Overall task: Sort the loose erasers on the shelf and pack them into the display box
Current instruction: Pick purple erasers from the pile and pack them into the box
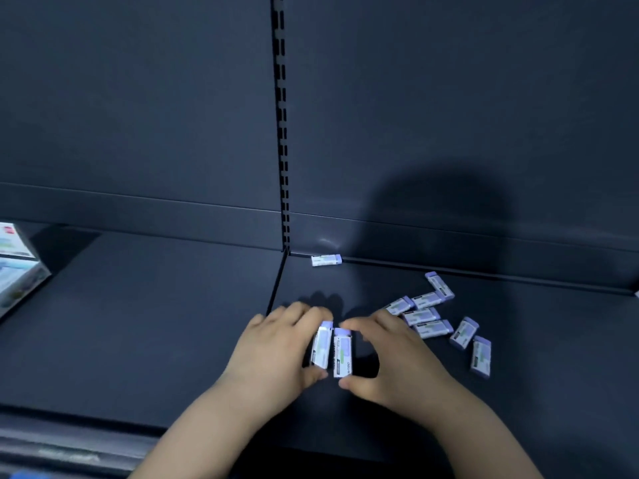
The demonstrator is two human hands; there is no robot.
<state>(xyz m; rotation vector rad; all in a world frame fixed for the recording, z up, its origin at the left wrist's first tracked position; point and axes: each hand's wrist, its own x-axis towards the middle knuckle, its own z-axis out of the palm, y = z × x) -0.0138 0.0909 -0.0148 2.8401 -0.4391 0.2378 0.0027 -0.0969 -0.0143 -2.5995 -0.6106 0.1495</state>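
Two white erasers with purple ends stand side by side between my hands at the middle of the dark shelf. My left hand [276, 347] grips the left eraser [321, 349], fingers over its top and thumb at its bottom. My right hand [390, 357] pinches the right eraser [342, 354] between fingertip and thumb. Several loose erasers [432, 314] lie scattered just right of my right hand. One lone eraser [326, 260] lies against the back wall. The display box [15, 267] stands tilted at the far left edge, partly cut off.
The dark shelf [155, 323] has an upright slotted rail [281, 133] at the back and a seam [276, 285] running forward from it. The shelf's front lip [69, 440] runs along the bottom left. My shadow falls on the back wall at right.
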